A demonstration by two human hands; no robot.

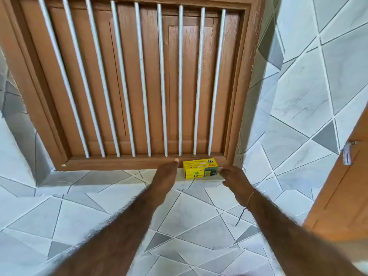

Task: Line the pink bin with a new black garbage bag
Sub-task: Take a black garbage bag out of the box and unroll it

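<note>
We see a yellow box (pixel 200 168) of bin bags standing on the tiled window ledge (pixel 111 177), at the right end, just under the brown wooden window frame (pixel 123 162). The window has 9 white vertical bars (pixel 162 82) in front of closed wooden shutters (pixel 127 76). Both arms reach forward to the box. The left hand (pixel 166 177) is just beside the left end of the box, with fingers straight and together, its grip released and holding nothing; the fingertips (pixel 176 160) are near the bottom of the frame. The right hand (pixel 236 181) is at the right end of the box, fingers a little curled and apart, also released; its fingertips seem to touch the box, but we cannot tell for sure. A thin thread bracelet (pixel 250 200) is on the right wrist. The wall (pixel 298 100) is covered with grey and white tiles. At the right edge we see a part of a wooden door (pixel 342 188) with a metal handle (pixel 346 154). The pink bin does not show in this view.
</note>
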